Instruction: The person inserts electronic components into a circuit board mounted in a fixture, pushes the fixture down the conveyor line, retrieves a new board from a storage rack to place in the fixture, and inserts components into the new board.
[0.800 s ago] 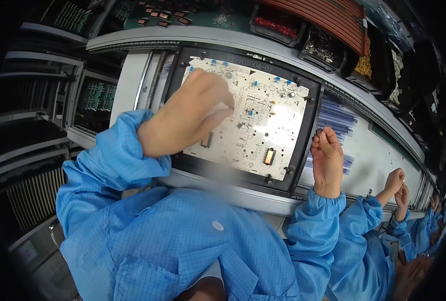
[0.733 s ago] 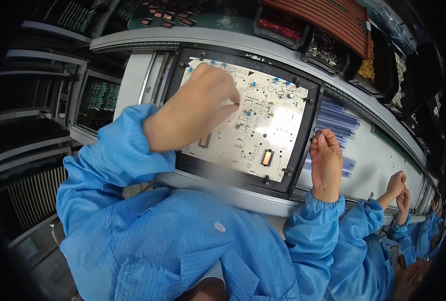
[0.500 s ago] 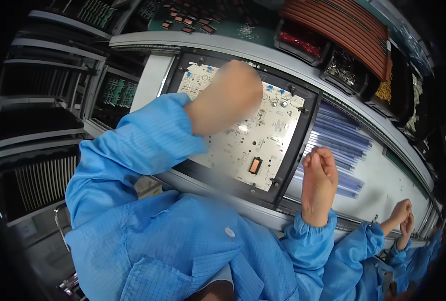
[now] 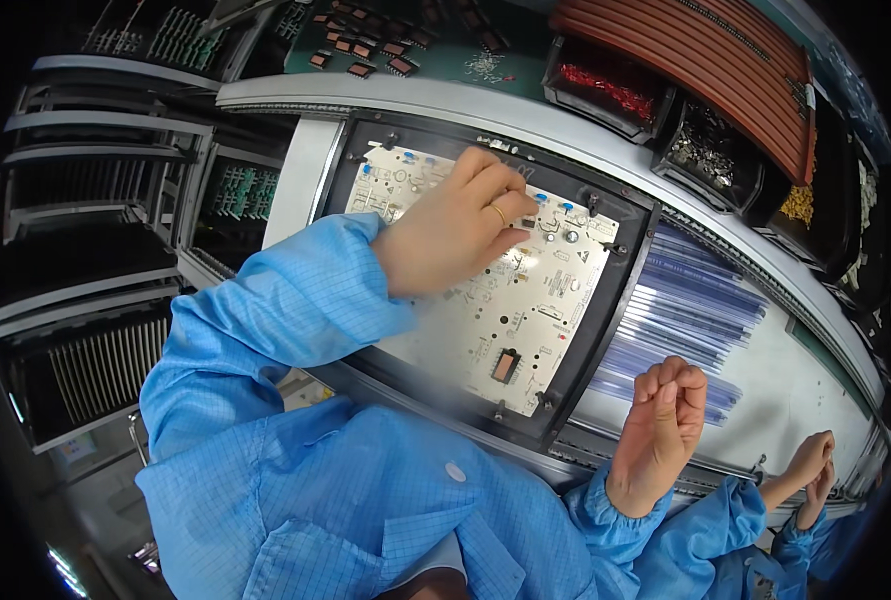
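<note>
My left hand (image 4: 453, 222) is over the upper part of a cream printed circuit board (image 4: 445, 340), its fingers bent and drawn together, a ring on one finger. Its fingertips are down at the board beside a small dark part (image 4: 528, 223); whether they grip anything is hidden. The board lies in a black frame (image 4: 590, 355) and carries blue parts, round capacitors and a black chip (image 4: 506, 366) with an orange-brown top. My right hand (image 4: 662, 432) is raised right of the frame, palm up, thumb pressed to curled fingertips. Anything pinched there is too small to make out.
Clear plastic tubes (image 4: 685, 310) lie right of the frame. Bins of red parts (image 4: 610, 90), metal parts (image 4: 710, 150) and yellow parts (image 4: 797, 205) stand beyond the rail. Loose chips (image 4: 360, 45) lie at the back. Racks (image 4: 95, 270) stand left; a co-worker's hands (image 4: 815, 465) are at right.
My left hand has turned from a blurred fist so that its fingers show, fingertips now at the board. My right hand has come down and toward me. The view has shifted slightly.
</note>
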Demonstrator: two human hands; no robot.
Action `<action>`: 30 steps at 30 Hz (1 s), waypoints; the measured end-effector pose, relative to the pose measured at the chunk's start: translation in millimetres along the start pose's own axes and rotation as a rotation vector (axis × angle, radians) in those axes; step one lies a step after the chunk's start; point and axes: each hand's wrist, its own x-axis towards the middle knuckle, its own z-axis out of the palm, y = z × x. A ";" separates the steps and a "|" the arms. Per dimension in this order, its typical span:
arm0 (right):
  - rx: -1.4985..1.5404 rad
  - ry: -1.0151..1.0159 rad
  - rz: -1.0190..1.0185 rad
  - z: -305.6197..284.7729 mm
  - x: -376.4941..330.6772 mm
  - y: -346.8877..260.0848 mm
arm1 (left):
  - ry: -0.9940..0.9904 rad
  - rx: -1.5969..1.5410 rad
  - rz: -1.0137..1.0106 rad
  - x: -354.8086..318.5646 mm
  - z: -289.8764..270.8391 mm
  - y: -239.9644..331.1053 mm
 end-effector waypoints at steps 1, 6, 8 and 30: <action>0.005 -0.003 -0.009 0.0 -0.2 -0.3 | -0.002 0.003 0.011 0.4 0.4 -0.1; 0.017 0.020 -0.004 1.1 -2.4 -0.9 | -0.008 -0.005 0.035 0.5 3.0 -3.6; 0.015 0.030 0.000 1.4 -3.9 -1.9 | -0.003 -0.030 0.033 3.2 1.3 -1.0; 0.041 0.039 -0.012 3.6 -10.7 -3.1 | -0.046 -0.076 0.034 10.9 1.2 4.2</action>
